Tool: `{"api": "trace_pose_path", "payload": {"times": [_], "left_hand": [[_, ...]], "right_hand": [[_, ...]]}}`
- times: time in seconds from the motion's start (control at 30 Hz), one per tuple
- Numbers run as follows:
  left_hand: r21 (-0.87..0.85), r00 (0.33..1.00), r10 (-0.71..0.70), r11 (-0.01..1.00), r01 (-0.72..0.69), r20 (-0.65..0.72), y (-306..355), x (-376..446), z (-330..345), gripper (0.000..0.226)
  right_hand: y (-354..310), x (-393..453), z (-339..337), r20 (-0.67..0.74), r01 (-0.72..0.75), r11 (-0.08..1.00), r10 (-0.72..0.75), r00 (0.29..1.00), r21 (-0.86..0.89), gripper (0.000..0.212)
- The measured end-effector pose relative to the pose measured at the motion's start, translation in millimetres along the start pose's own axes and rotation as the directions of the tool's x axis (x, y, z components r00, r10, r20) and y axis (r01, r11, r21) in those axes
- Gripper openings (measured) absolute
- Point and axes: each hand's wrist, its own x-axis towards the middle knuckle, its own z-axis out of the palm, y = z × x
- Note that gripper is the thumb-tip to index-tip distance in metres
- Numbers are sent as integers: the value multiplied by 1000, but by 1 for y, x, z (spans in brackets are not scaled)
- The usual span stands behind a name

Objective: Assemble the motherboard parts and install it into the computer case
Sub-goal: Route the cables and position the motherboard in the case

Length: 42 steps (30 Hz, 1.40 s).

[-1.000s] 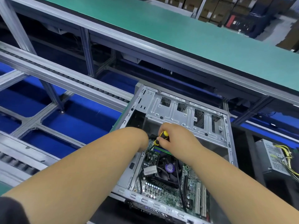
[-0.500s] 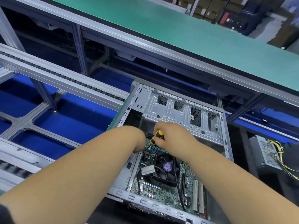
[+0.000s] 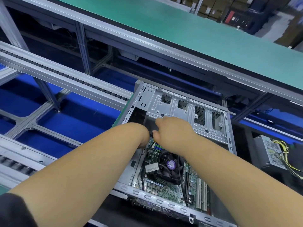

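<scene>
Both hands meet inside the upper left part of the computer case [image 3: 172, 102], over the far end of the motherboard [image 3: 165, 187]. Half a second ago the right hand [image 3: 173, 133] plainly showed a yellow and black screwdriver handle in its curled fingers; now that hand has rolled over and blurred with motion, so only a sliver of yellow shows at its thumb side, and whether it grips the tool cannot be told for sure. The right hand has also shifted a little farther into the case, toward the perforated drive bay wall. The left hand [image 3: 144, 140] stays bent down at the wrist, with its fingers tucked below the forearm and out of sight, so its grasp cannot be told.

The motherboard lies flat in the case, with the black CPU fan [image 3: 168, 167] at its middle and white slots near the right forearm. The case sits on a dark counter [image 3: 114, 215]. To the right lies a grey power supply [image 3: 270, 154] with yellow wires, cut off by the frame edge. Beyond runs a green conveyor surface [image 3: 180, 27].
</scene>
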Motion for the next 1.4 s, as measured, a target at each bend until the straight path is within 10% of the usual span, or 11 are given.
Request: {"api": "trace_pose_path", "payload": {"times": [0.43, 1.07, 1.27, 1.4], "left_hand": [[-4, 1000, -3, 1000, 3, 9, -2, 2, 1, 34], [10, 1000, -20, 1000, 20, 2, -2, 3, 1, 31], [11, 998, -52, 999, 52, -19, -2, 5, 2, 42], [-9, 999, -37, 999, 36, -25, -3, 4, 2, 35]], "right_hand": [[1, -6, 2, -119, 153, 988, -153, 981, -11, 29], [0, -17, 7, -75, 63, 996, -58, 996, 70, 26], [0, -13, 8, -84, -113, 984, 101, 991, -141, 44], [2, -13, 5, -27, 33, 997, -31, 999, 75, 26]]}}
